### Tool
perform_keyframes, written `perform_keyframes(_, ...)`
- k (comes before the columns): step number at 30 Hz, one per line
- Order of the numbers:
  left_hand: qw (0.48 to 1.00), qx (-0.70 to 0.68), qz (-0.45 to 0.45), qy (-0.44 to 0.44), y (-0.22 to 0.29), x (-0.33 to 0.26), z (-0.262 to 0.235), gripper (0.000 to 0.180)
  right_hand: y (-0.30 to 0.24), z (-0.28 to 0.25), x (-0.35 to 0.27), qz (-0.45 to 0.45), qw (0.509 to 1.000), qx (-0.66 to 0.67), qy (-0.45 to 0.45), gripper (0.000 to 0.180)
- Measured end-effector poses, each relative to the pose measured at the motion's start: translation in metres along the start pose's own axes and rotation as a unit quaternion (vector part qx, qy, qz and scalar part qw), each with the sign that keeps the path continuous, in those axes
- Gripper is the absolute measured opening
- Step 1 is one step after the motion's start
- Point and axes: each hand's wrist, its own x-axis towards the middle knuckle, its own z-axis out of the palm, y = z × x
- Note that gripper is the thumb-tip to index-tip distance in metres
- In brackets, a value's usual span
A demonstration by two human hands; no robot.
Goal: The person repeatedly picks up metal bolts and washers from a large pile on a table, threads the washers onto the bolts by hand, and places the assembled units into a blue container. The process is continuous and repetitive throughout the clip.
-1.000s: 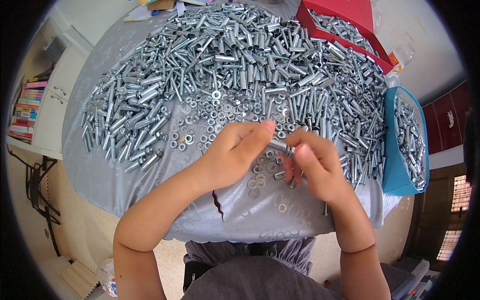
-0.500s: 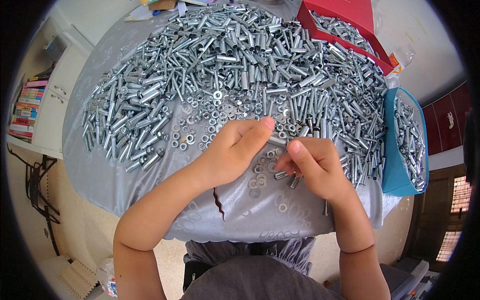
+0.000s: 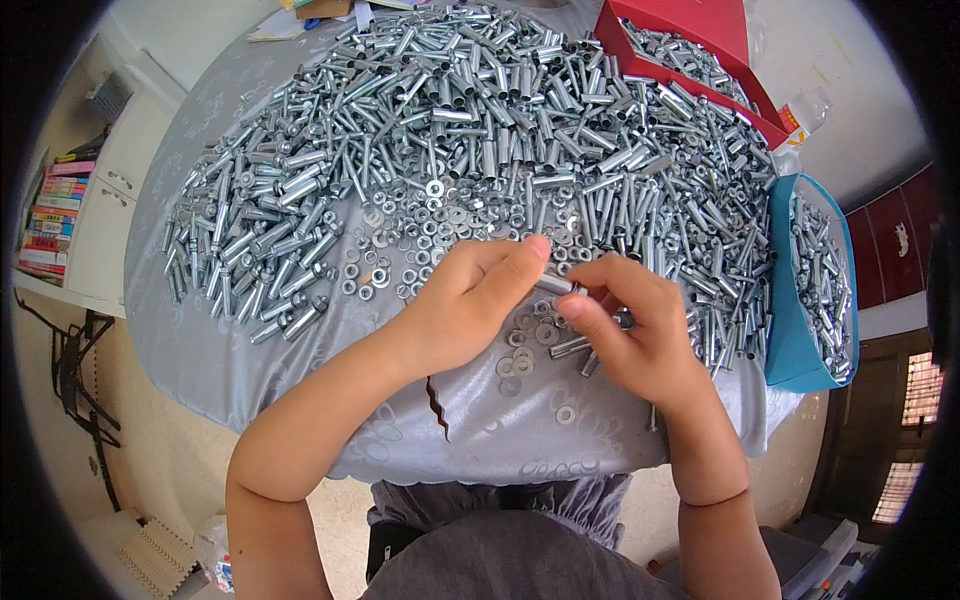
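1. Two bare hands met over the near part of a round table [image 3: 300, 400] covered with a grey, patterned cloth.
2. The left hand [image 3: 470, 300] was curled, its fingertips pinched together on one end of a short silver metal sleeve [image 3: 558, 285].
3. The right hand [image 3: 640, 340] was also closed, thumb and forefinger clamped on the other end of that sleeve, so both hands gripped it just above the cloth.
4. A second, similar metal piece [image 3: 570, 347] showed under the right hand's fingers; whether the hand gripped it could not be told.
5. Loose flat steel washers [image 3: 420, 260] lay scattered on the cloth just beyond and below the hands.
6. A large heap of silver metal sleeves and bolts [image 3: 480, 120] filled the far half of the table.
7. A red cardboard box [image 3: 720, 40] of similar parts stood at the far right, and a blue tray [image 3: 790, 340] of them sat at the right edge.
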Motion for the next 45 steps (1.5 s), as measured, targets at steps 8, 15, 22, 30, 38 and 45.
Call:
perform_keyframes(8,1.0,0.018,0.018,-0.005,-0.002,0.0,0.002,0.045,-0.004,0.004,0.001,0.022,0.999,0.029,0.025,0.025)
perform_keyframes(15,1.0,0.004,-0.005,-0.011,-0.005,-0.003,0.002,0.047,-0.004,0.003,0.001,0.041,0.996,0.074,0.036,0.026)
perform_keyframes(22,1.0,0.006,-0.002,-0.01,-0.001,-0.002,0.005,0.048,-0.005,0.007,0.002,0.036,0.997,0.063,0.018,0.023)
perform_keyframes(30,0.999,0.002,0.021,-0.03,0.001,-0.003,0.006,0.047,0.005,0.001,-0.001,-0.015,0.999,0.03,-0.027,0.026)
perform_keyframes(38,0.999,0.027,0.018,-0.035,0.002,-0.004,0.003,0.045,-0.006,0.002,-0.001,-0.027,0.995,-0.092,0.002,0.025)
perform_keyframes(45,0.96,0.237,0.15,-0.007,0.004,-0.005,-0.002,0.038,-0.001,0.007,-0.005,0.139,0.975,0.156,-0.073,0.036)
